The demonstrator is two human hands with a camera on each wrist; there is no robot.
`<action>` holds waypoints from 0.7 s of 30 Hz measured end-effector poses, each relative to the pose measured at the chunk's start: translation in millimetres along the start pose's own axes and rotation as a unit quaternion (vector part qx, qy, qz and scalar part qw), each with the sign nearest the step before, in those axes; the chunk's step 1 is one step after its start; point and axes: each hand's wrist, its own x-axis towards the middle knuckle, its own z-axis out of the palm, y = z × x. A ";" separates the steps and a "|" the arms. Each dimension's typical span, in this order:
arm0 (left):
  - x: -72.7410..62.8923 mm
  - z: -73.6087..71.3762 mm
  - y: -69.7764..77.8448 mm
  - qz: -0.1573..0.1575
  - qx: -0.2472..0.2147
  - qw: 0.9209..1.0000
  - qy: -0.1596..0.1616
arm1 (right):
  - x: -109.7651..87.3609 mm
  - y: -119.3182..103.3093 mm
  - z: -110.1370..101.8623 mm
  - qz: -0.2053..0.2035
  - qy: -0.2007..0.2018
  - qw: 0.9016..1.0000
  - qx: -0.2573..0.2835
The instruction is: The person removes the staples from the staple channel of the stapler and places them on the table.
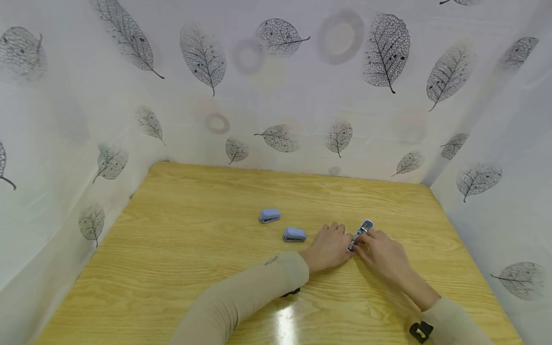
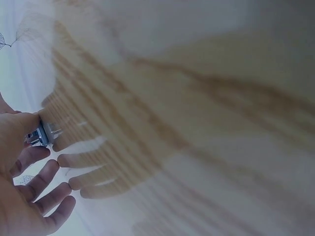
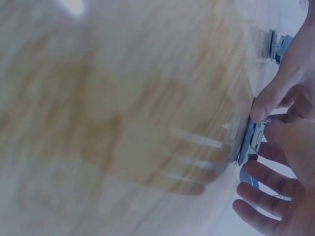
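Note:
A small blue stapler (image 1: 366,225) lies between both hands on the wooden table, its metal inside showing. My left hand (image 1: 329,247) pinches its near end; in the left wrist view the thumb and forefinger meet at the stapler (image 2: 41,135) while the other fingers spread loosely. From the right, my right hand (image 1: 385,253) holds the same stapler with thumb and fingertips. The right wrist view shows the stapler (image 3: 252,140) low against the table, with a blue curved part (image 3: 248,178) angled away from its base. Part of it is hidden by the fingers.
Two more blue staplers sit left of the hands, one (image 1: 294,234) close to the left hand and another (image 1: 270,215) farther back. Leaf-printed white sheeting (image 1: 280,139) rises behind the table (image 1: 194,211) and along both sides.

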 end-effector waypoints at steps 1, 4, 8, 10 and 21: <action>0.2 -0.2 -0.2 0.000 0.000 1.000 -0.002 | 0.1 -0.2 0.0 -0.001 -0.001 1.000 -0.001; 0.1 0.0 0.0 0.001 0.001 1.000 -0.005 | 0.4 -1.0 0.0 -0.002 -0.002 1.000 -0.001; -0.5 -0.3 -0.2 0.003 0.001 1.000 0.001 | 0.6 -1.7 1.3 -0.005 0.002 1.000 -0.003; -1.3 -0.6 -0.2 0.005 0.002 1.000 0.004 | 0.3 -2.1 1.7 -0.004 0.002 1.000 0.001; -3.0 0.3 -0.7 0.011 0.001 1.000 0.014 | 0.3 -2.4 2.0 0.014 0.000 0.999 0.045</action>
